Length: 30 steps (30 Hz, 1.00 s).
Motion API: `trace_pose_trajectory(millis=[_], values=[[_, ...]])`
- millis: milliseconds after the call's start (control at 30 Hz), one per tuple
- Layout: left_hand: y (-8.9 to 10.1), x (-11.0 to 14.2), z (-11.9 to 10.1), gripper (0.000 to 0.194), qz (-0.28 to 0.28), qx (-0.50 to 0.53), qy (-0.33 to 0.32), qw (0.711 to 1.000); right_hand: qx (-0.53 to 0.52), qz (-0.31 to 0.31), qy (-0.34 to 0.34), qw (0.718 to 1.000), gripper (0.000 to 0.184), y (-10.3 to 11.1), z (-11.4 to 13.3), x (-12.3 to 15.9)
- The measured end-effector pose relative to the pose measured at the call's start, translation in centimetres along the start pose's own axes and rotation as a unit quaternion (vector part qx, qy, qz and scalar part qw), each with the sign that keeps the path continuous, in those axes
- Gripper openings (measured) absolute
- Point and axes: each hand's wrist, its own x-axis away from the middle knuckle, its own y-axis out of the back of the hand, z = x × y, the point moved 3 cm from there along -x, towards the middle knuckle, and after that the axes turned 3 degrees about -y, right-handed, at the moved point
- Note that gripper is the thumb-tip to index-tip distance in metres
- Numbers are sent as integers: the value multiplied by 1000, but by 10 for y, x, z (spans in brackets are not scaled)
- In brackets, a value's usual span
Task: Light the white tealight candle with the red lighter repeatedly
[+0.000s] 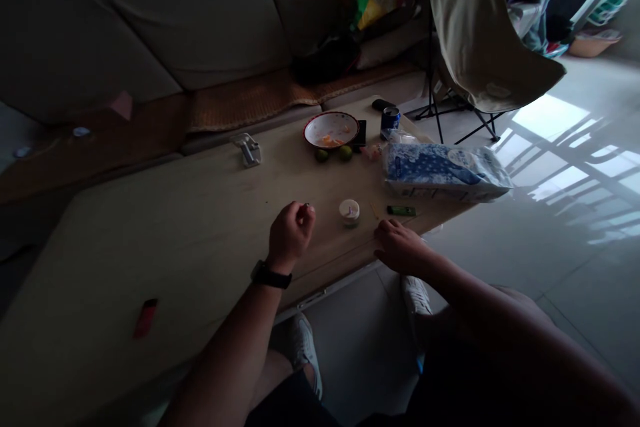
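a red-rimmed bowl [320, 127] with orange scraps [330, 141] in it sits on the far side of the table [150, 227], just beyond two green fruits [345, 153]; to the right a blue can [390, 121] stands beyond a blue-and-white pack [440, 170]. a small red item [145, 318] lies near left. a beige folding chair [487, 40] stands far right, beside a sofa [210, 20].

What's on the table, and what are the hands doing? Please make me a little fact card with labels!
Left hand: fingers curled around a small thing, too tiny to name
Right hand: near the table edge; grip unclear
Between the hands: round tub with a pale lid
Beyond right hand: thin stick, green item
Bowl: white inside, orange bits in it
Beside bowl: two round green things
Table's right end: blue-and-white pack, blue can
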Motion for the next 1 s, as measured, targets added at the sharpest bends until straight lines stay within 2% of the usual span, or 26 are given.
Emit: trace_pose_trajectory(millis=[167,267,533,733,1000], values=[[-19,0,-20,19,32,-47,-91,994,-4,8,-5,1000,20,2,0,0],[-31,-1,-27,15,50,-66,-122,989,-5,15,-7,1000,21,3,1,1],[-45,-6,-36,11,76,-110,-146,980,-12,4,1,1000,26,2,-1,1],[-46,-5,-36,14,80,-146,-159,973,8,7,-6,1000,25,0,-1,0],[-45,-6,-37,12,86,-135,-150,976,12,0,-5,1000,26,-1,-1,0]])
